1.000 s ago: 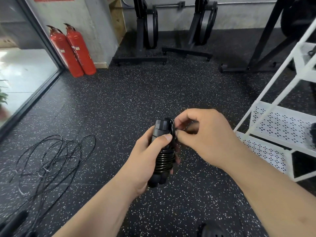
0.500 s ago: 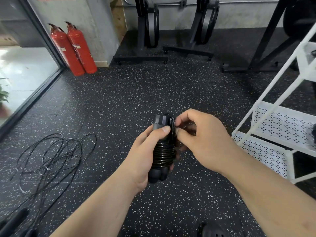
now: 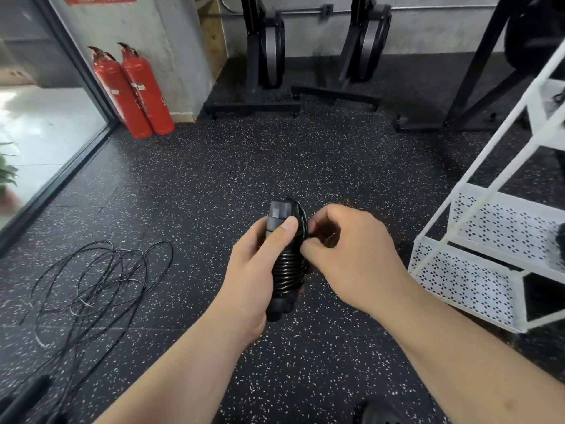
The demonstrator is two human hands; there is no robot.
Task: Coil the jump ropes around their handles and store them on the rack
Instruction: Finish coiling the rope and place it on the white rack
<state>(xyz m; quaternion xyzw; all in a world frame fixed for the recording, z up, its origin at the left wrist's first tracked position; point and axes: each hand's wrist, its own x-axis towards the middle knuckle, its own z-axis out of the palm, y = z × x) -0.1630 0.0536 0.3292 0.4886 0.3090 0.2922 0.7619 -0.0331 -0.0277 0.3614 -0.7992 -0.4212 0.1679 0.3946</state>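
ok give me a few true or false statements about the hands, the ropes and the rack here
1. The left hand grips black jump-rope handles wound with glossy black cord. True.
2. The right hand hangs open, touching nothing. False: it pinches the cord beside the handle tops.
3. A loose tangle of thin black cord lies on the speckled floor, left. True.
4. The wound handles sit on the white perforated metal rack. False: both hands hold them; the rack stands right.

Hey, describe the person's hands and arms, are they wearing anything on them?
Nothing worn shows. The left hand and right hand are bare: no gloves, rings, watch or wristband. The left forearm and right forearm are bare too, no sleeve in frame. The left thumbnail is cut short.
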